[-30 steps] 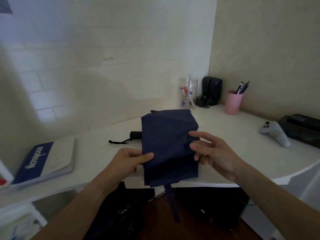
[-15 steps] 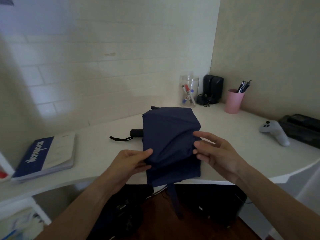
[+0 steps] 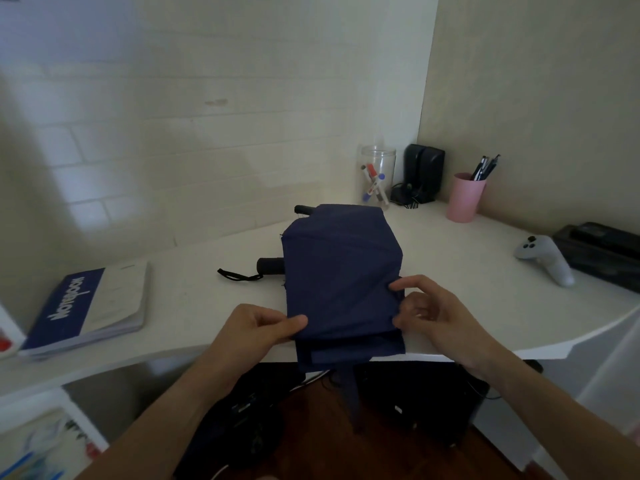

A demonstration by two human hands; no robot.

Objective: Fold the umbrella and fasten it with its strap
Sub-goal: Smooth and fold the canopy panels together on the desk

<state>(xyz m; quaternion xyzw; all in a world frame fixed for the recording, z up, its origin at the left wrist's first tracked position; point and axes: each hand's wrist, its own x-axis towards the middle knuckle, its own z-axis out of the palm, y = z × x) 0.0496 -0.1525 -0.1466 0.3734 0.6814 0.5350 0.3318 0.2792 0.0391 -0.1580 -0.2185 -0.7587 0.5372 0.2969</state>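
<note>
A collapsed navy umbrella (image 3: 341, 271) lies on the white desk (image 3: 194, 306), its canopy cloth spread in loose flat folds. Its black handle (image 3: 270, 265) with a wrist loop (image 3: 239, 275) sticks out to the left. The navy fastening strap (image 3: 354, 393) hangs off the desk's front edge. My left hand (image 3: 258, 332) pinches the canopy's near left edge between thumb and fingers. My right hand (image 3: 434, 315) holds the near right edge of the cloth with its fingertips.
A blue-and-white notebook (image 3: 90, 308) lies at the left. At the back corner stand a clear jar of markers (image 3: 376, 176), black speakers (image 3: 424, 173) and a pink pen cup (image 3: 465, 196). A white controller (image 3: 545, 258) and a black device (image 3: 602, 256) sit at the right.
Both hands have shifted slightly along the canopy's near edges, and the cloth is pressed flatter. The camera view has tilted up a little.
</note>
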